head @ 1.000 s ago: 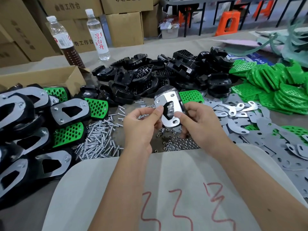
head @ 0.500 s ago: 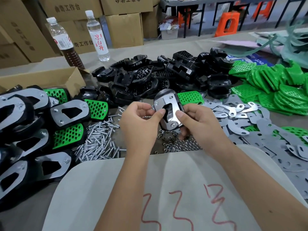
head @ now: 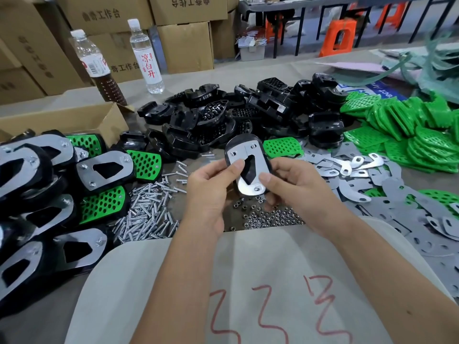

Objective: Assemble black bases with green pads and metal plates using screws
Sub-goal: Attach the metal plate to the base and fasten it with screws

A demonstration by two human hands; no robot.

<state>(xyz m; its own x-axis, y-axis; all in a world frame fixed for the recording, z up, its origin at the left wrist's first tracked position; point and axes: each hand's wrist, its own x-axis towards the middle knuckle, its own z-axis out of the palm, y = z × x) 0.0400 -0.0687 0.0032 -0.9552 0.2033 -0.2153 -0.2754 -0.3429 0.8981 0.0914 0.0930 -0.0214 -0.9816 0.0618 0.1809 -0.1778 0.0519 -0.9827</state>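
A black base (head: 242,141) with metal plates (head: 258,161) laid on its face is held above the table in both hands. My left hand (head: 211,187) pinches its left edge, thumb on the plate. My right hand (head: 295,184) grips its lower right, thumb pressing the plate. A green pad (head: 283,146) lies just behind it. Loose screws (head: 146,214) are heaped to the left and small nuts (head: 270,218) lie under my hands. Behind is a pile of black bases (head: 248,115).
Finished assemblies (head: 99,170) are stacked at the left beside an open cardboard box (head: 62,120). Green pads (head: 412,130) pile at the right, with loose metal plates (head: 360,175) spread before them. Two bottles (head: 146,55) and cartons stand at the back.
The held base tilted so its plated face turns more upright toward me. My left thumb moved onto the plate's left side and both hands shifted slightly.
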